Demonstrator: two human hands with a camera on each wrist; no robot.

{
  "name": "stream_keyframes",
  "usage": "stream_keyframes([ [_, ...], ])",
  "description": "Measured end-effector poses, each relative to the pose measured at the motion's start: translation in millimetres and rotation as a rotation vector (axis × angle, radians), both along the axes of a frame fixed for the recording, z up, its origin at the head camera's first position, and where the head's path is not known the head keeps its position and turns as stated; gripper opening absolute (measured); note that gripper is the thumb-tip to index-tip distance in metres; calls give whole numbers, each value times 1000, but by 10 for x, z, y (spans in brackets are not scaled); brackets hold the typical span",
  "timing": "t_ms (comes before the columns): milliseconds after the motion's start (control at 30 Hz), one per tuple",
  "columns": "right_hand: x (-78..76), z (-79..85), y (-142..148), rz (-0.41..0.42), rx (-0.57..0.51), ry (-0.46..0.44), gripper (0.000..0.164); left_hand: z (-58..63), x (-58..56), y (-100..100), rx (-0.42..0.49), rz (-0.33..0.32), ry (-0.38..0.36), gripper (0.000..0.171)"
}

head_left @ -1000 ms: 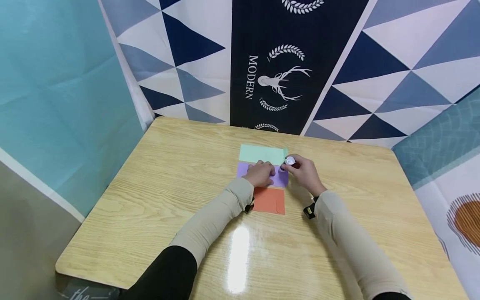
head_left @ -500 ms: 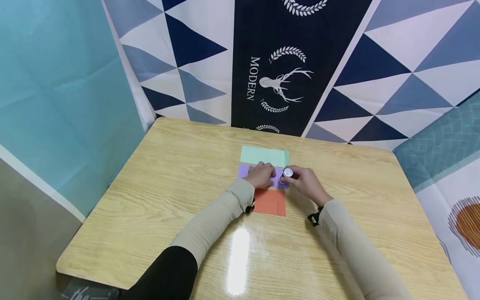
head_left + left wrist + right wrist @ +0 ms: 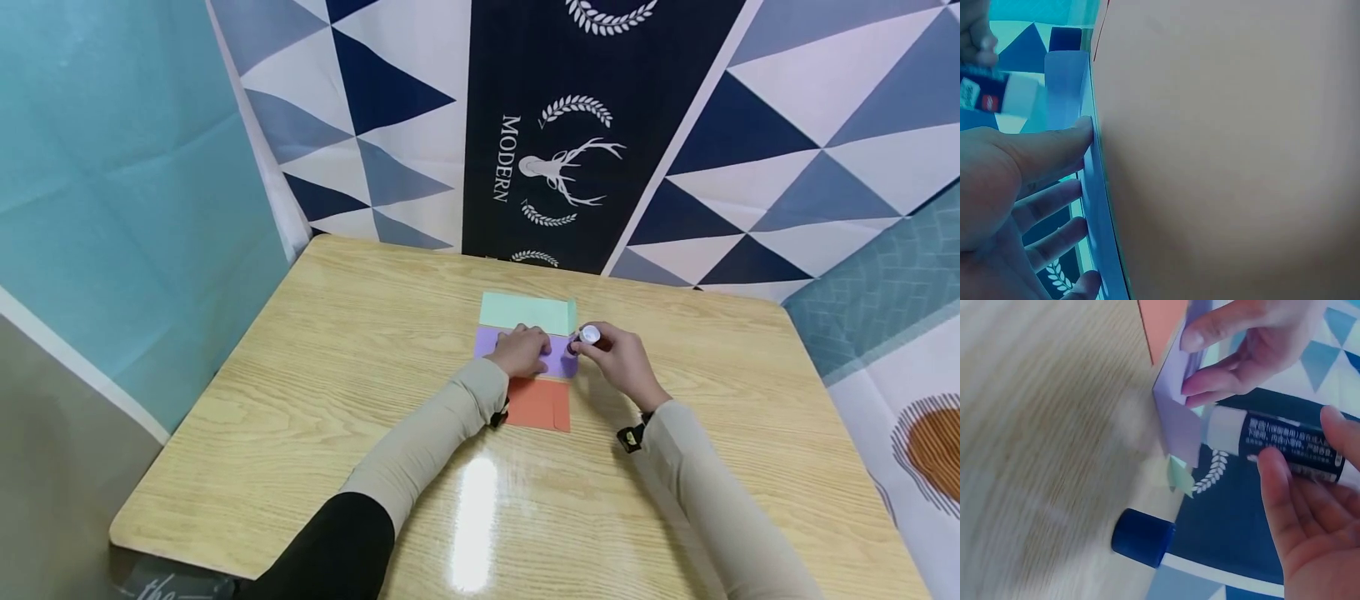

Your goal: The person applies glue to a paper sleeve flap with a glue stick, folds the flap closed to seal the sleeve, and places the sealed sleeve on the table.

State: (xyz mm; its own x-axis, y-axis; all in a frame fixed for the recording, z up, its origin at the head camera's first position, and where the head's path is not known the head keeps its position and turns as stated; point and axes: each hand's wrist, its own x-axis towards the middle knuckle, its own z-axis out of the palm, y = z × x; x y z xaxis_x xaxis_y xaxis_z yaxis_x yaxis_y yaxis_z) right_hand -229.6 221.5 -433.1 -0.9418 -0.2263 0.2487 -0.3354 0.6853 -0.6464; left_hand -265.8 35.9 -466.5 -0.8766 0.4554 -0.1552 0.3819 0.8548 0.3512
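A patterned cloth (image 3: 555,125) printed with triangles and a dark central panel hangs behind a pale wooden worktop (image 3: 300,375). On the worktop, three paper envelopes lie in a column: the green envelope (image 3: 525,312) farthest from the person, the purple envelope (image 3: 557,356) in the middle, the orange envelope (image 3: 536,404) nearest; their interiors are hidden. The left hand (image 3: 521,350), fingers spread, presses its fingertips on the purple envelope. The right hand (image 3: 624,362) pinches a glue stick (image 3: 1285,434), a dark-labelled tube, between thumb and fingers; the tube leans at the purple envelope's right-hand end, close to its flap, though contact cannot be told. The stick's dark blue cap (image 3: 1143,539) lies on the worktop just beside the envelopes. Relative to half a second earlier, the right hand and the upper, white end of the glue stick have shifted slightly rightward and away from the person, while the left hand and the envelopes keep their places.
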Motion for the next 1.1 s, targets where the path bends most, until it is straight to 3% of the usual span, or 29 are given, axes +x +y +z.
stream_keyframes([
  [267,-198,-107,-45,-23,-5,-2,26,-44,15,33,3,-1,-6,32],
  [500,-246,-189,-62,-27,47,-2,25,-43,27,44,-4,-9,2,31],
  [767,-77,-171,-57,34,100,44,26,-39,18,28,-4,-14,17,33],
  [967,125,-137,-31,71,108,-1,26,-33,0,14,3,-16,16,34],
  [1100,179,-112,-19,88,79,-25,21,-22,-8,-1,-8,-7,19,35],
])
